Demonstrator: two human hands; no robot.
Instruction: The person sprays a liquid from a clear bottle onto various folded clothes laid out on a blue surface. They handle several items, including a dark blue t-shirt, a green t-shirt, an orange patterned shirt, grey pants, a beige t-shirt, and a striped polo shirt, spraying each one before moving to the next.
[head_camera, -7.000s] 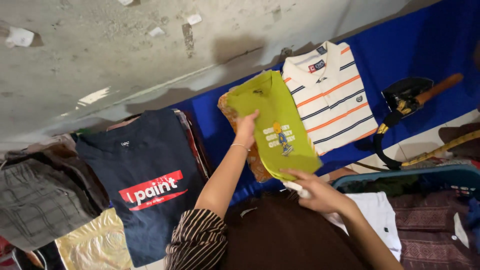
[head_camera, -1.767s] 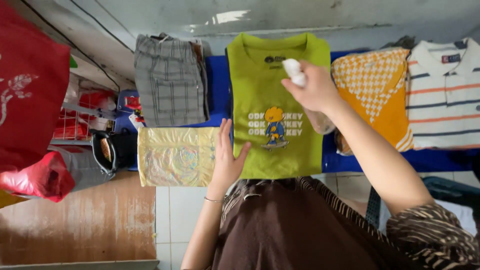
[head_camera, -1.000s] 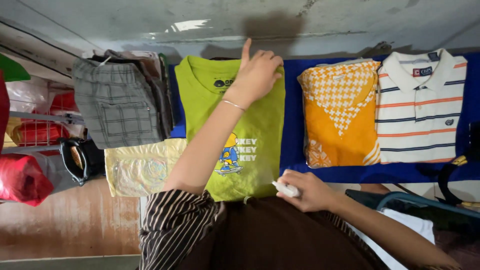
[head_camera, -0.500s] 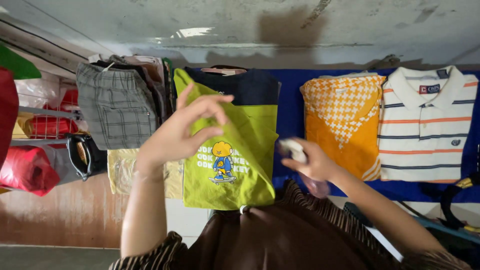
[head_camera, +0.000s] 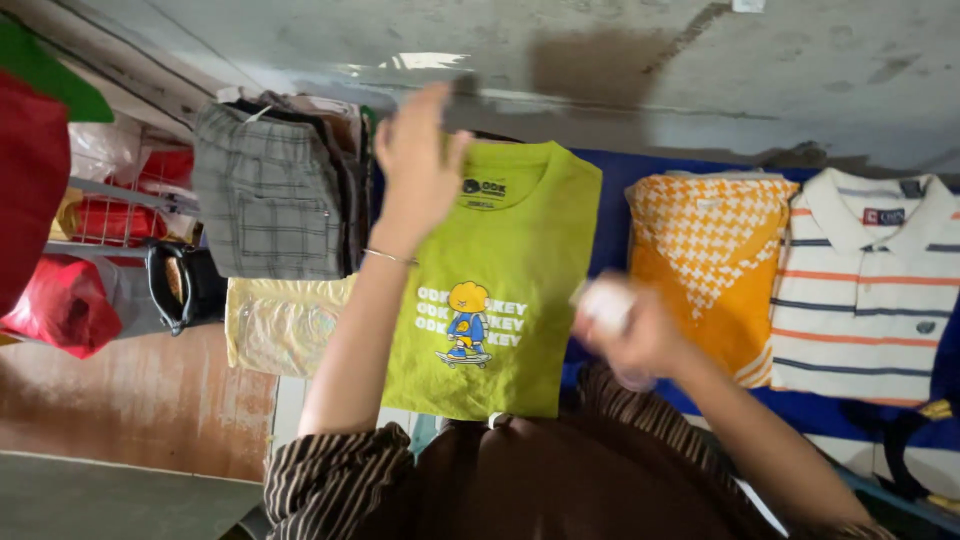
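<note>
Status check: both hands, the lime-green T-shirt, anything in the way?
Left hand raised, open, at the collar of the lime-green T-shirt. Right hand blurred, closed on small white object. T-shirt laid flat; nothing on it.

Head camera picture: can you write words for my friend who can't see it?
A person's left hand lifts above a lime green T-shirt laid flat on blue cloth. The right hand holds a small white thing, blurred. An orange shirt and striped polo lie alongside.
</note>
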